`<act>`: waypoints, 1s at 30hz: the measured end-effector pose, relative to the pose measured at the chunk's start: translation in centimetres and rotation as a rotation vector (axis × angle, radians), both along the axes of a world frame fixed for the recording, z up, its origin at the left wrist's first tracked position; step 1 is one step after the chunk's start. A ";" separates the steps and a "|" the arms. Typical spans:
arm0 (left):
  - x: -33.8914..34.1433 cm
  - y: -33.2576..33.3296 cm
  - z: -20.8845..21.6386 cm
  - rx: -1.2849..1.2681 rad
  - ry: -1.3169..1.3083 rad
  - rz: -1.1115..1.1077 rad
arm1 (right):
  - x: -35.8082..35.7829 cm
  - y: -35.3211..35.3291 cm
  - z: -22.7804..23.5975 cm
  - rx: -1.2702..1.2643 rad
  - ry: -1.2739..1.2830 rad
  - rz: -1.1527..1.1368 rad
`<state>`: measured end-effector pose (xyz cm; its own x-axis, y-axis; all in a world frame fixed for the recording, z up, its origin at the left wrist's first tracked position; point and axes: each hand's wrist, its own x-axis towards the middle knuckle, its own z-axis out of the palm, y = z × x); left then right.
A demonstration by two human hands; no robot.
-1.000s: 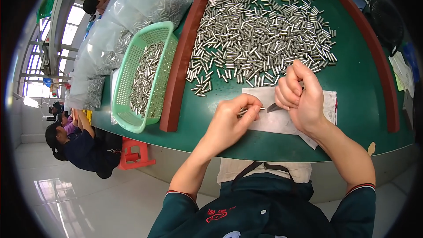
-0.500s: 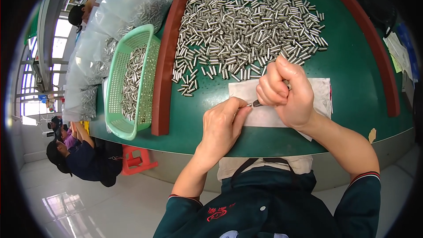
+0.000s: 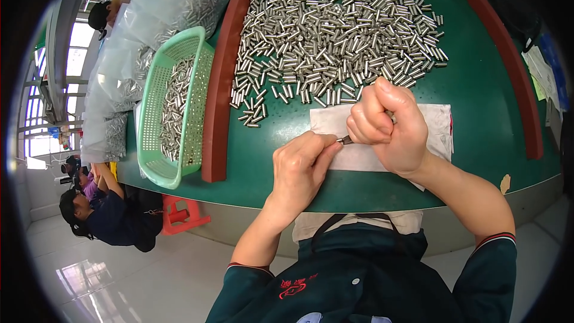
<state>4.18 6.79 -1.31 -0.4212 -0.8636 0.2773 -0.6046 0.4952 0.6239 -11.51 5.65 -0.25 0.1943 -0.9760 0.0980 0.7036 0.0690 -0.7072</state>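
Over a white cloth (image 3: 335, 121), my two hands meet close to the table's near edge. My left hand (image 3: 298, 164) is closed in a pinch on a small shiny metal pin (image 3: 339, 141), mostly hidden by thumb and forefinger. Wrapped in a fist, my right hand (image 3: 391, 125) grips a slim dark hand tool (image 3: 348, 139). Its tip touches or nearly touches the pin's end; the rest is hidden in the fist, so its kind does not show. Beyond the hands lies a wide pile of loose metal pins (image 3: 335, 36).
Reddish-brown rails (image 3: 216, 113) border the green table (image 3: 478, 101). Left of the rail stands a light green plastic basket (image 3: 149, 113) holding more pins. Clear bags of pins (image 3: 179, 12) line the far left. A person (image 3: 113, 215) works beside a red stool (image 3: 184, 215).
The view has shifted slightly, so basket, rail and pins sit a little differently in it. Both hands keep the same grip and place. The person at left has raised their head a little.
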 end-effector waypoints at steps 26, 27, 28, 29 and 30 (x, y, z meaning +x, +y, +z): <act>-0.5 0.1 0.2 0.004 0.050 0.011 | 1.0 0.9 0.4 -0.156 0.179 -0.066; -0.4 0.0 0.0 -0.011 0.040 0.009 | 1.2 1.1 0.7 -0.192 0.207 -0.068; -0.1 0.0 -0.2 0.010 0.031 0.011 | 1.4 1.2 0.7 -0.242 0.222 -0.094; 0.0 0.0 -0.3 0.030 0.021 0.015 | 1.6 1.1 0.5 -0.292 0.237 -0.118; -0.1 0.0 -0.3 0.009 0.023 0.004 | 1.6 0.9 0.3 -0.230 0.183 -0.099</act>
<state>4.04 6.75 -1.63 -0.4118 -0.8674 0.2793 -0.5920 0.4877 0.6416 -9.94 6.52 0.10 0.1338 -0.9474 0.2906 0.5581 -0.1703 -0.8121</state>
